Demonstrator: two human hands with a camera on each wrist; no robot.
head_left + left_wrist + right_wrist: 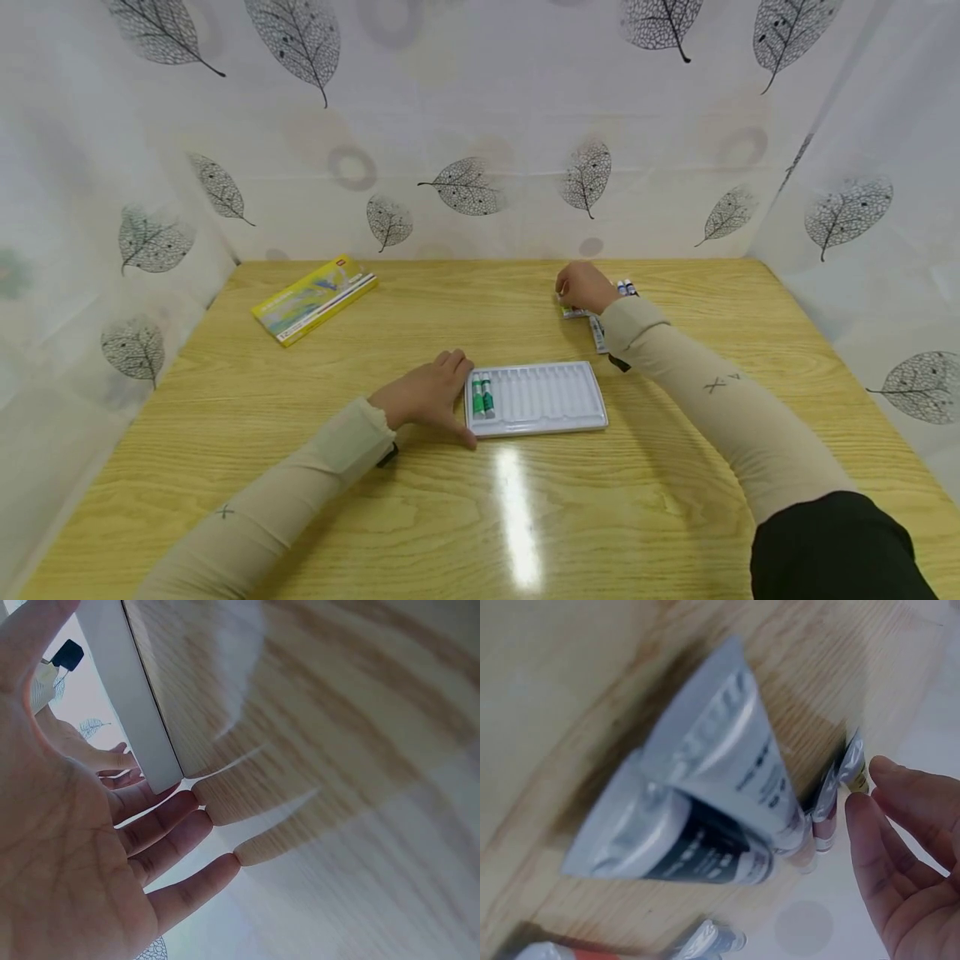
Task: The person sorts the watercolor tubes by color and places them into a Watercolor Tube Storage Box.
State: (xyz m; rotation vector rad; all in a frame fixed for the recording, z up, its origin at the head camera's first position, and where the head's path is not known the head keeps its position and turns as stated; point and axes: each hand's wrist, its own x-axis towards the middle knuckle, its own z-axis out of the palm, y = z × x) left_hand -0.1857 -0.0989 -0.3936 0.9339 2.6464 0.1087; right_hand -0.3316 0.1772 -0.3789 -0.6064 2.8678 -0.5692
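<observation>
A white plastic tray [543, 400] lies on the table, with two green-labelled paint tubes [483, 396] in its leftmost slots. My left hand [435, 396] spans the tray's left end, thumb by the near corner and fingers by the far one. In the left wrist view its fingers [169, 836] are spread and nearly straight, fingertips down at the wooden surface beside the tray's edge. At the back right, my right hand [588, 287] pinches a yellow-labelled paint tube [857, 771] between thumb and forefinger. Close by lie a dark-labelled tube [705, 844] and a pale silver tube [735, 769].
A yellow paint box [315, 300] lies at the back left. More tubes [627, 287] lie past the right wrist, and a red-labelled one [596, 954] shows low in the right wrist view. A leaf-patterned curtain [480, 125] hangs behind the table [360, 517].
</observation>
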